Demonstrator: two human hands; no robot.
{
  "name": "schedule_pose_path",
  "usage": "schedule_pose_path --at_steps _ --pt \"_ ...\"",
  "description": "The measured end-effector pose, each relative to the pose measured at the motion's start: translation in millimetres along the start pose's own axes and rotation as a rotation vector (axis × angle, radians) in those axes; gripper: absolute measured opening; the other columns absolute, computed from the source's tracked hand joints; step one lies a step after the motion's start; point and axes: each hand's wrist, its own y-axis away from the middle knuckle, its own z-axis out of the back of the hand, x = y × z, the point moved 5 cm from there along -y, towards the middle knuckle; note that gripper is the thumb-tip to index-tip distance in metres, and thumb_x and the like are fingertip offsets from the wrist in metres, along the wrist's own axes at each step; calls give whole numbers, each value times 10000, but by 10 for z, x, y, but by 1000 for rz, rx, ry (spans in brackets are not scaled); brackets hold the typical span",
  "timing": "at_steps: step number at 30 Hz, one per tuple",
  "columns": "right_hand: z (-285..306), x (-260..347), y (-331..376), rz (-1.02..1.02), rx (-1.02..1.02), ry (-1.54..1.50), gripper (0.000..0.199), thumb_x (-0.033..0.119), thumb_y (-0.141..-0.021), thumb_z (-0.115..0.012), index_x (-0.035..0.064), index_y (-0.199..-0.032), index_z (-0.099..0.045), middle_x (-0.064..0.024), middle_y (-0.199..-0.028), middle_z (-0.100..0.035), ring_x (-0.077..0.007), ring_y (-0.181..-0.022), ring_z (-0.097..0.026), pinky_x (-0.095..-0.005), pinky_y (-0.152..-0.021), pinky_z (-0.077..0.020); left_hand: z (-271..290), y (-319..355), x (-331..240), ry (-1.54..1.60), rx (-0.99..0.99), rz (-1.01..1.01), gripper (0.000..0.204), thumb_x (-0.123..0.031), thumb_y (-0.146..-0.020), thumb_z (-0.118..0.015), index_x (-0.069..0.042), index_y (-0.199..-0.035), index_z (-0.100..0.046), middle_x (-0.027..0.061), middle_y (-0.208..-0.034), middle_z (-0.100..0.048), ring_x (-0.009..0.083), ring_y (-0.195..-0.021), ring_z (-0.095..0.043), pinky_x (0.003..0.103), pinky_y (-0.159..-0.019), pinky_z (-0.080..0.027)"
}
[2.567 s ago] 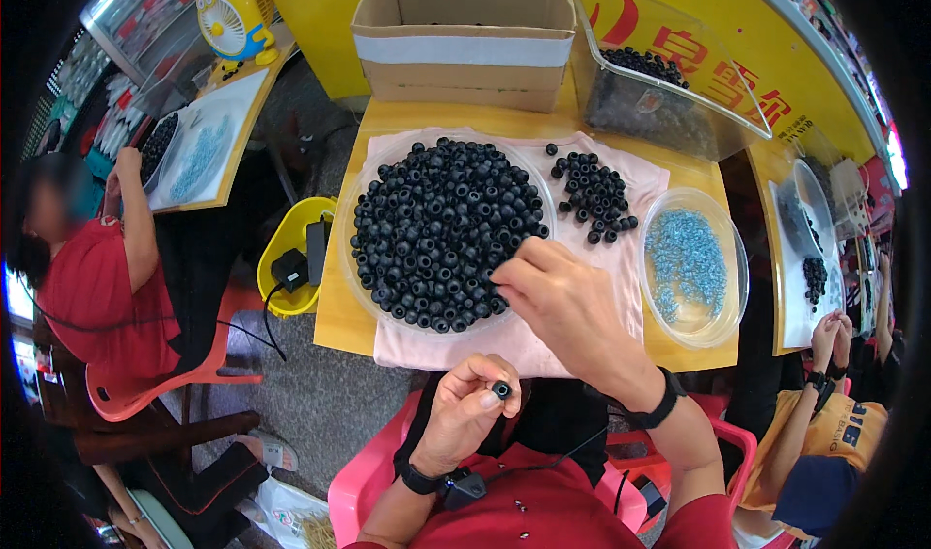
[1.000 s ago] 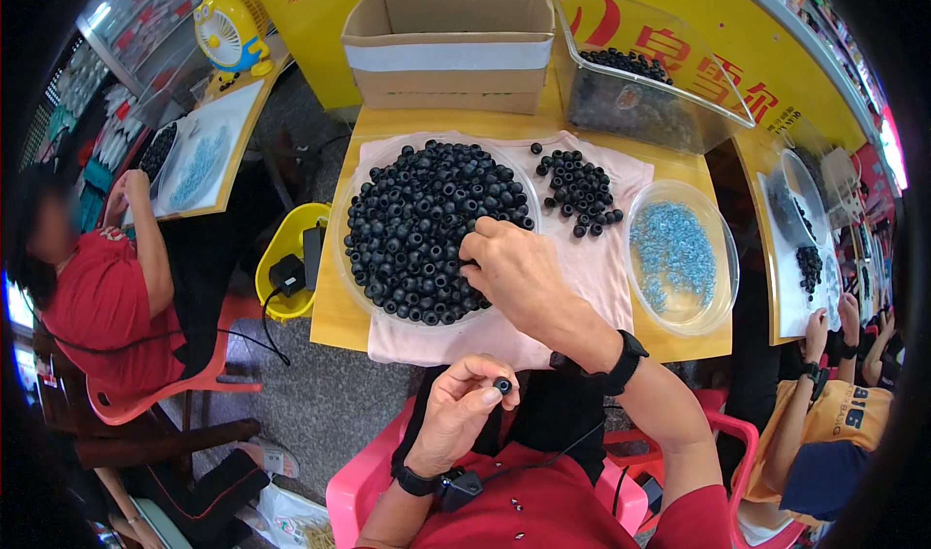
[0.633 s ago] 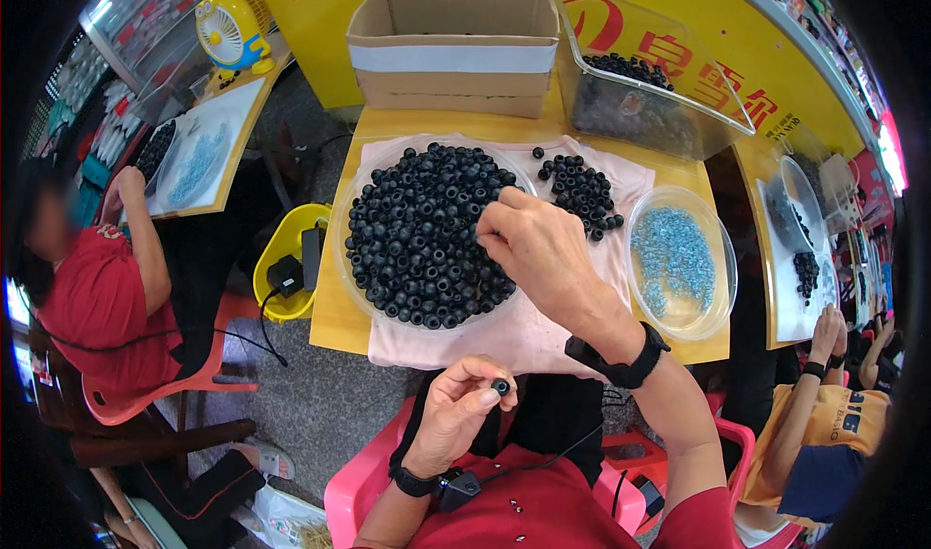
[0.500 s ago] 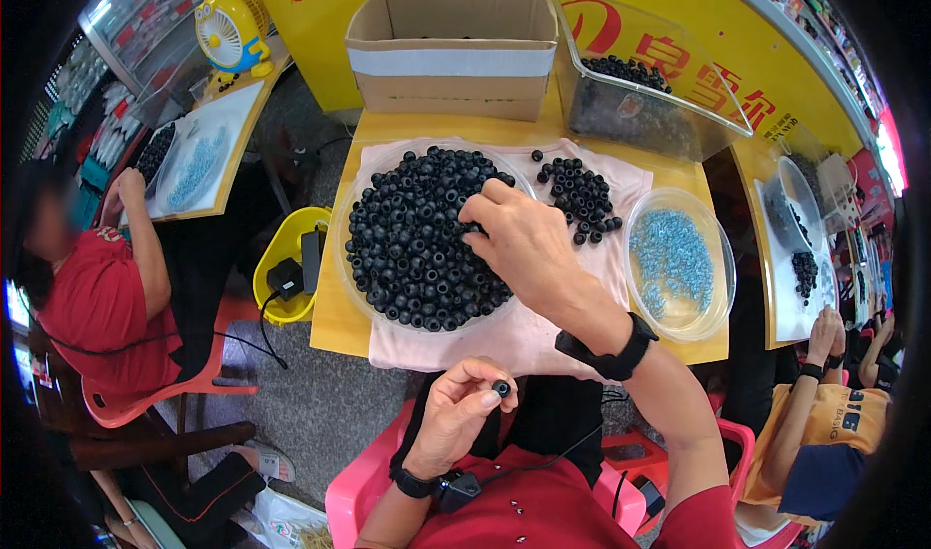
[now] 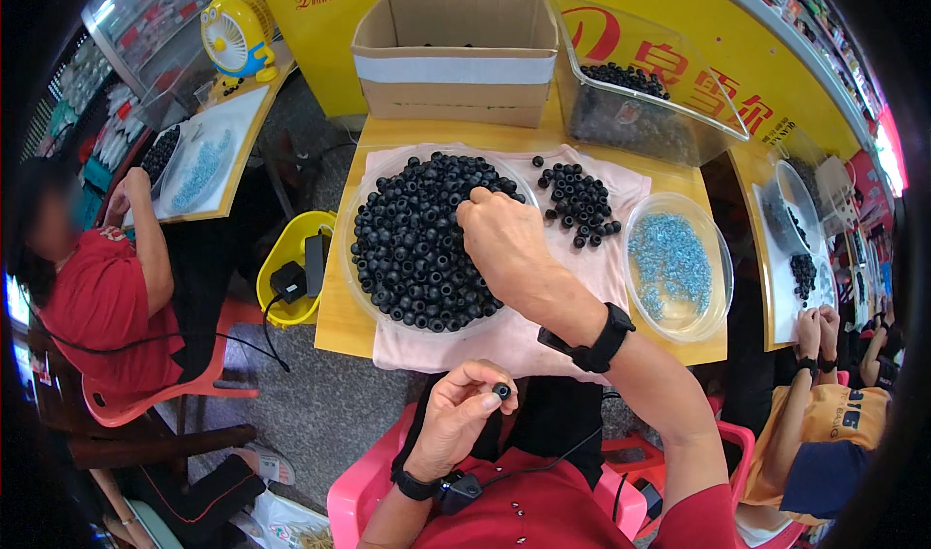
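Observation:
My left hand (image 5: 461, 413) is closed in front of the table's near edge, pinching a single round black bead (image 5: 501, 391) with its hole visible. Over the right part of a large heap of black beads (image 5: 417, 248) is my right hand (image 5: 514, 253), its fingers closed and pointing down among the beads. Whatever its fingertips hold is hidden behind the hand. The heap fills a shallow round clear tray (image 5: 348, 282) on a pale pink cloth (image 5: 427, 351). To the right of that hand a smaller loose pile of black beads (image 5: 582, 200) lies directly on the cloth.
A round clear tub (image 5: 727, 292) of small light-blue pieces (image 5: 669, 258) sits right. Behind stand an open cardboard box (image 5: 451, 93) and a clear bin (image 5: 659, 132) with black beads. A yellow basket (image 5: 281, 302) is left. Other people work at side tables.
My right hand has shifted slightly left, and its fingers have drawn together and turned down into the heap. The left hand keeps its pinch on the bead almost unmoved.

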Motion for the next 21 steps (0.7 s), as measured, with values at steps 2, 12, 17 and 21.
schedule_pose_path --at_steps 2,12,17,21 --pt "13 51 -16 35 -19 83 118 -1 -661 -670 16 -776 -693 -136 -898 -639 -270 -851 -647 -354 -698 -543 -4 10 7 -9 -5 -1 167 -52 -864 -619 -9 -1023 -592 102 -956 -617 162 -846 -587 287 -788 -467" --pt "80 145 -39 69 5 178 103 1 -621 -696 33 -718 -708 -140 -785 -675 -257 -819 -669 -330 -661 -548 -13 38 26 -34 -24 -3 171 -60 -861 -623 -8 -1021 -593 103 -953 -614 162 -845 -583 290 -793 -460" --pt "51 187 -30 130 121 206 104 -15 -607 -682 20 -703 -699 -137 -775 -656 -254 -822 -657 -329 -686 -542 -49 43 26 -48 -6 -11 170 -62 -861 -620 -8 -1020 -594 104 -946 -613 165 -843 -581 288 -780 -459" --pt "58 -12 32 151 -29 74 90 16 -665 -648 23 -748 -682 -122 -789 -651 -269 -792 -649 -341 -669 -533 -57 42 54 -53 -21 -14 164 -60 -860 -616 -11 -1015 -595 103 -940 -612 167 -838 -579 289 -773 -458"
